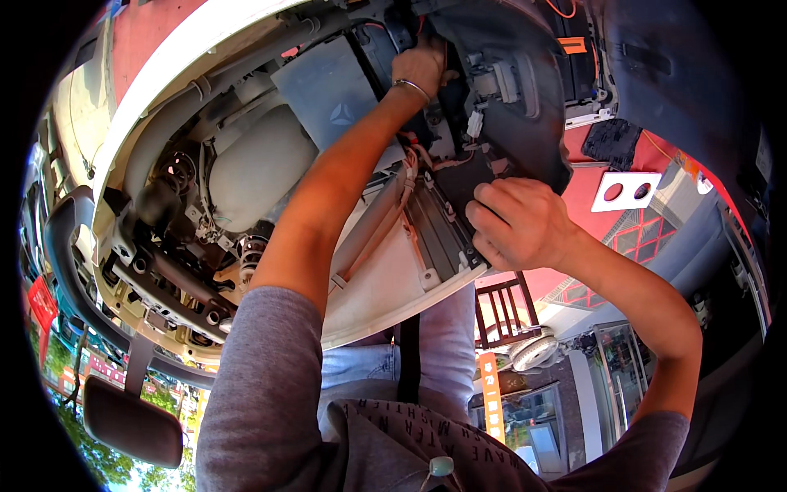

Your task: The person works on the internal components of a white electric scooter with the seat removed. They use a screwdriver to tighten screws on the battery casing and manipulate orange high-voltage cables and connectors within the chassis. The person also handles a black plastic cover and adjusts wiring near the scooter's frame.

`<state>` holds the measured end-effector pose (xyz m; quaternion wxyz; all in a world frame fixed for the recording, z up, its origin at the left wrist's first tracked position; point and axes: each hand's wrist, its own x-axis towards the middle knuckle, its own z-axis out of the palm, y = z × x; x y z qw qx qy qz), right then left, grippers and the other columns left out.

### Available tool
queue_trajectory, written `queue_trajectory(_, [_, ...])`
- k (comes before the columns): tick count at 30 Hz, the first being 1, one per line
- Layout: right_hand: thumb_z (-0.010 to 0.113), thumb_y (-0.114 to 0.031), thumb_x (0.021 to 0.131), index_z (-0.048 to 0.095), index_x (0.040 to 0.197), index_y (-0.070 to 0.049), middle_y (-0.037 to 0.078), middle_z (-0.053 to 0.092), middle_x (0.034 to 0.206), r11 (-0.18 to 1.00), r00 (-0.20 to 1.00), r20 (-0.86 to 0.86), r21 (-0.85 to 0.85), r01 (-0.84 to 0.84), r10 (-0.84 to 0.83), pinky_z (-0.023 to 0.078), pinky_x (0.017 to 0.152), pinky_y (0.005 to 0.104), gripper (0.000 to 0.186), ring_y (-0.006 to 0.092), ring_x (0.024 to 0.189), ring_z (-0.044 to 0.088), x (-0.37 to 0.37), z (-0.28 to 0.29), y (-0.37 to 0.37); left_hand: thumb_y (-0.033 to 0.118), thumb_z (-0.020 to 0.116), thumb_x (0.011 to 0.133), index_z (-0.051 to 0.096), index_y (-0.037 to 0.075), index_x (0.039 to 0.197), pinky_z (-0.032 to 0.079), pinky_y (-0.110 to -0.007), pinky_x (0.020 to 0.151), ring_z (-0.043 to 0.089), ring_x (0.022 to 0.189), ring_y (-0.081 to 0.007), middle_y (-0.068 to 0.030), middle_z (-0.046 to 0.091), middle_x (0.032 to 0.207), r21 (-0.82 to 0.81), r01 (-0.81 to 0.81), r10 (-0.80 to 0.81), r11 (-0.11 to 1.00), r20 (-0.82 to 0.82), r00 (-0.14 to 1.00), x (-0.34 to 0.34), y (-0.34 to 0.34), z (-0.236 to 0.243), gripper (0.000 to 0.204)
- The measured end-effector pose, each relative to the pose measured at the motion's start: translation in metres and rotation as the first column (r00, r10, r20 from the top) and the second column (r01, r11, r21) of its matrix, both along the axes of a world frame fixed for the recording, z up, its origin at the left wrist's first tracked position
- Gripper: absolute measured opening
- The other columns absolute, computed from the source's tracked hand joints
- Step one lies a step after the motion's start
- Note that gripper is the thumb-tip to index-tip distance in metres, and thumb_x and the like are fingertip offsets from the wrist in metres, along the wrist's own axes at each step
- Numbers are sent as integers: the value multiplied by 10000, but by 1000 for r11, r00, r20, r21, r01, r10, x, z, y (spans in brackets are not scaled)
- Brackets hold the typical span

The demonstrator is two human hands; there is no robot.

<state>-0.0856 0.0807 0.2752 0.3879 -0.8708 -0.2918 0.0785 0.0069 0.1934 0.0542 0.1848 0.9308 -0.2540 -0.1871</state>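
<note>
My left hand (420,67), with a bracelet at the wrist, reaches into a dark gap at the top of an open vehicle bay. Its fingers are curled beside a black part (399,29), and what they hold is hidden. A flat grey-silver box (326,88) lies left of that hand. My right hand (520,223) is closed in a fist near the bay's pale rim (393,310); anything inside its fingers is out of sight. Between the hands run bundled wires (407,176) and a white connector (475,124). A dark moulded liner (529,123) stands behind my right hand.
A pale rounded tank-like part (261,168) and a coil spring (249,256) sit in the bay's left side. A black mirror (133,422) juts out at lower left. On the right are a white panel with two round holes (625,191) and a brown wooden chair (504,312).
</note>
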Motion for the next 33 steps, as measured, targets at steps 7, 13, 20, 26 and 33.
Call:
queue_trajectory(7, [600,-78,509,441,646,-35,68,409,645,1000,999,24,5,21,-21,416,427,285,214,189,512,472,-2,-2,0,401,601,724,641,135,764,486,-340,579,602,666,-240,-91,607,662,61,368,-345,928,-233,909,17,-6,4,272])
queue_trajectory(13, [601,-73,507,442,646,-33,65,403,633,1000,999,31,9,15,-15,412,419,284,215,188,509,469,-2,-3,1,398,602,727,631,113,862,473,-329,551,590,636,-227,-101,597,654,-74,357,-355,931,41,934,14,1,-31,317])
queue_trajectory(20, [592,-43,474,484,773,-8,108,470,738,1000,998,-59,-3,-26,26,473,522,321,319,242,567,505,-4,0,-3,265,658,650,539,30,965,421,-363,722,537,755,-277,-115,589,721,124,338,-348,933,61,936,-13,-2,-11,411])
queue_trajectory(26, [588,-40,474,485,770,-8,107,473,737,1000,998,-53,-16,-22,21,471,518,320,315,240,566,506,-3,0,-4,200,671,635,502,49,1010,385,-370,786,491,888,-286,-135,558,850,-11,307,-304,952,123,945,-16,-4,-13,438])
queue_trajectory(33, [588,-49,489,472,731,-14,94,451,703,1000,1000,-28,-6,-15,14,448,479,302,270,219,545,494,-1,0,-3,300,728,569,525,74,997,355,-348,805,480,868,-254,-95,530,922,-131,203,-180,970,165,970,-16,13,-14,525])
